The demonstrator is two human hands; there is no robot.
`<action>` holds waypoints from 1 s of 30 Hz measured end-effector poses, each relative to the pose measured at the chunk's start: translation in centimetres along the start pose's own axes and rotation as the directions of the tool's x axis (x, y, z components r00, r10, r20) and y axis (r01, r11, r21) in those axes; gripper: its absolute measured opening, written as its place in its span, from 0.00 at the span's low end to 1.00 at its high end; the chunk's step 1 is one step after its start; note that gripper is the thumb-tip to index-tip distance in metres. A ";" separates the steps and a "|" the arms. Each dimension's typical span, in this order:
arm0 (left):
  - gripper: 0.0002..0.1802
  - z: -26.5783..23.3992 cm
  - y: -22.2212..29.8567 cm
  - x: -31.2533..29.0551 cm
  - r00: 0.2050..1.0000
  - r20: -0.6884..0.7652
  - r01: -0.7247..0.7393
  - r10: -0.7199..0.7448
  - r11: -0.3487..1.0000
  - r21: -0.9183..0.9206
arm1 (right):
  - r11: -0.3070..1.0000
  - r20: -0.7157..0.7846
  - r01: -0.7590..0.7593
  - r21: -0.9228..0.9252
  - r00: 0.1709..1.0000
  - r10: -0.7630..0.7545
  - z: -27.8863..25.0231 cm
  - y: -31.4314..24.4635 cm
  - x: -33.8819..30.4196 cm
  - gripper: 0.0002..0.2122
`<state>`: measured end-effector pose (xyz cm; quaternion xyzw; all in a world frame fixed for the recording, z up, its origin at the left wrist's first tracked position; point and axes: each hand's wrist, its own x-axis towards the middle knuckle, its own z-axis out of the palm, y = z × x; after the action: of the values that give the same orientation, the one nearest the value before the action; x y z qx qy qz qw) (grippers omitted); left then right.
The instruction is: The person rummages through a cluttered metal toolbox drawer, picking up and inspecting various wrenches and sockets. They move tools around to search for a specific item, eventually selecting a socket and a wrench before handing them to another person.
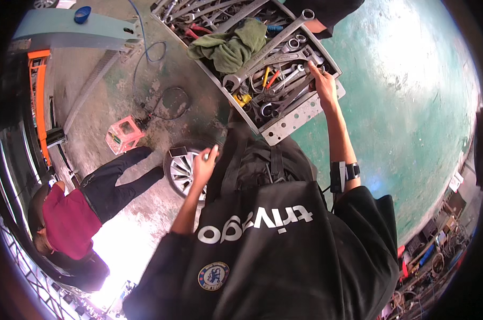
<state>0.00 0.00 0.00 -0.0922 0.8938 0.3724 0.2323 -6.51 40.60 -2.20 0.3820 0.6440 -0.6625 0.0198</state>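
My right hand (pixel 323 88) reaches over the near right end of a metal tool drawer (pixel 212 79). Its thumb lies against the head of an adjustable wrench (pixel 300 55), with the fingers curled and partly hidden. Beside it a large combination wrench (pixel 270 47) slants across the other tools, one end near the drawer's front edge. A crumpled green cloth (pixel 232 47) covers part of the drawer. Away from the drawer, my left hand (pixel 202 168) is closed in front of my waist, above a wheel (pixel 181 173). Something small and dark shows at its fingers.
A pink plastic stool (pixel 125 134) stands on the floor at the left. Another person (pixel 73 221) bends beside a dark vehicle (pixel 12 154). An orange frame (pixel 39 101) and a blue-grey beam (pixel 73 29) are farther off. A blue hose (pixel 146 48) crosses the floor.
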 end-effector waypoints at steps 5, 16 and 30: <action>0.21 0.7 6.2 8.6 0.979 0.083 -0.194 0.187 0.978 0.082 | 0.990 -0.052 -0.127 -0.066 0.991 0.124 0.8 -0.7 -0.9 0.21; 0.42 4.5 12.8 19.2 0.699 0.489 -0.712 0.522 0.438 0.549 | 0.974 -0.199 -0.225 0.000 0.955 0.221 3.4 -0.9 -0.2 0.26; 0.14 2.8 15.3 24.3 0.576 0.533 -0.808 0.621 0.332 0.486 | 0.557 -0.261 0.126 -0.821 0.784 -0.563 5.1 0.4 1.0 0.14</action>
<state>-25.49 12.98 -3.97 0.4548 0.8703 0.0832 0.1695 -9.46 36.56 -3.70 0.3530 0.9076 -0.1916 -0.1221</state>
